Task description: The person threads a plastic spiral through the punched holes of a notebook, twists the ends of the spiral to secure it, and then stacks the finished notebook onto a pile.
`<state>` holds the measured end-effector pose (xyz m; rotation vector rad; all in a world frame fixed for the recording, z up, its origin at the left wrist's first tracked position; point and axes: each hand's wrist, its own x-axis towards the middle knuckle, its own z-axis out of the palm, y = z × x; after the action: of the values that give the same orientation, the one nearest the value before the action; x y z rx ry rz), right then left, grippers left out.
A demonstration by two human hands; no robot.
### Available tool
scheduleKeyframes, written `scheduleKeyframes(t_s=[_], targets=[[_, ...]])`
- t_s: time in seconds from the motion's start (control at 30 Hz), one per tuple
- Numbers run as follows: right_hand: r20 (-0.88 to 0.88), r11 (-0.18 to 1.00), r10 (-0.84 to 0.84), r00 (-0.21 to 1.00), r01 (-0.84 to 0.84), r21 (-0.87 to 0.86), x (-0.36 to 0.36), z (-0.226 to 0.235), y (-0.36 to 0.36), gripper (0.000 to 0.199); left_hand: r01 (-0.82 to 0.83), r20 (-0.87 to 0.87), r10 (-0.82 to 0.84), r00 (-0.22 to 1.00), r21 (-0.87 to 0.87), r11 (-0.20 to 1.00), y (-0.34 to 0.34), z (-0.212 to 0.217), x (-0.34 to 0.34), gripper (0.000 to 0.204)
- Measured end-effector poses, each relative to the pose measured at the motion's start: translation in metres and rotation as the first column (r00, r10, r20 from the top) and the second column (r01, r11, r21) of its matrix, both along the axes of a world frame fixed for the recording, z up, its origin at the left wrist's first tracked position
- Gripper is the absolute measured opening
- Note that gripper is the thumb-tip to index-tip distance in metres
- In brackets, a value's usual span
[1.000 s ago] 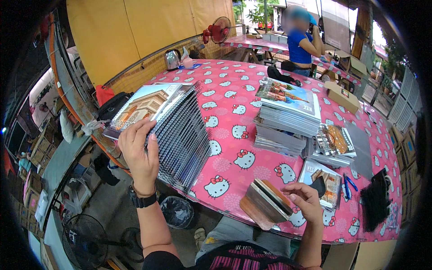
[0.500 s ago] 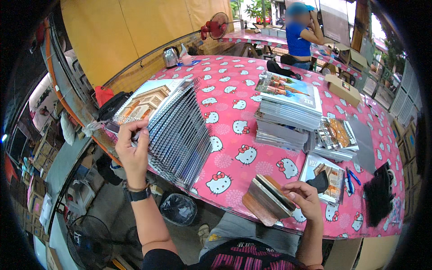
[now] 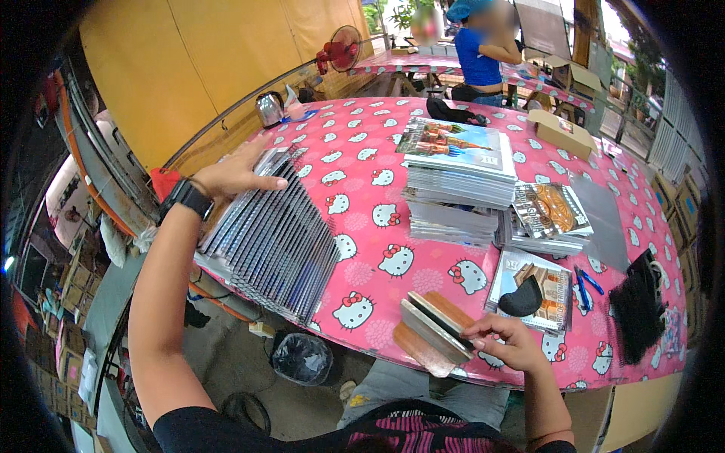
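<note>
One slotted wooden block [image 3: 429, 341] sits at the near edge of the pink table [image 3: 368, 273], its long axis running far left to near right; the right hand's [image 3: 500, 342] thumb and forefinger meet its right end, though whether they grip it I cannot tell. To its right lie one loose spiral-bound book [image 3: 556, 296] under one black pad [image 3: 521, 297], and one black bundle [image 3: 637, 321]. The left hand [image 3: 232, 172] spreads, fingers released, over one tall stack of spiral-bound books [image 3: 273, 240], too many to count, wire spines facing right. Beyond the loose book come one smaller pile [image 3: 551, 214], one taller pile [image 3: 461, 185] and one tan carton [image 3: 564, 137]. Farther off are one kettle [image 3: 269, 111], one person in blue [image 3: 478, 64] and one red fan [image 3: 343, 51].
</note>
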<state>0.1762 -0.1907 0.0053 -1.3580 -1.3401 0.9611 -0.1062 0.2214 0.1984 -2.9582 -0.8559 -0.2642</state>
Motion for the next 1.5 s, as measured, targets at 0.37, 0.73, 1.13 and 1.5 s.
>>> scheduleKeyframes(t_s=[0.37, 0.73, 1.13, 1.5], targets=[[-0.069, 0.995, -0.079, 0.994, 0.083, 0.061, 0.009, -0.008, -0.021, 0.023, -0.13, 0.061, 0.14, 0.988, -0.152, 0.98, 0.015, -0.008, 0.044, 0.057], [0.742, 0.829, -0.479, 0.468, 0.519, 0.208, 0.085, -0.057, -0.028, 0.075, -0.07, 0.107, 0.087, 0.99, -0.15, 0.986, 0.008, -0.005, 0.029, 0.057], [0.599, 0.689, -0.676, 0.43, 0.656, 0.307, 0.124, -0.051, -0.039, 0.062, 0.683, 0.359, -0.615, 0.702, -0.098, 0.724, -0.226, -0.07, 0.059, 0.049], [0.806, 0.415, -0.587, -0.077, 0.826, 0.381, 0.124, -0.06, -0.119, 0.062, 0.524, 0.568, -0.252, 0.784, -0.387, 0.759, -0.223, -0.223, 0.121, 0.047]])
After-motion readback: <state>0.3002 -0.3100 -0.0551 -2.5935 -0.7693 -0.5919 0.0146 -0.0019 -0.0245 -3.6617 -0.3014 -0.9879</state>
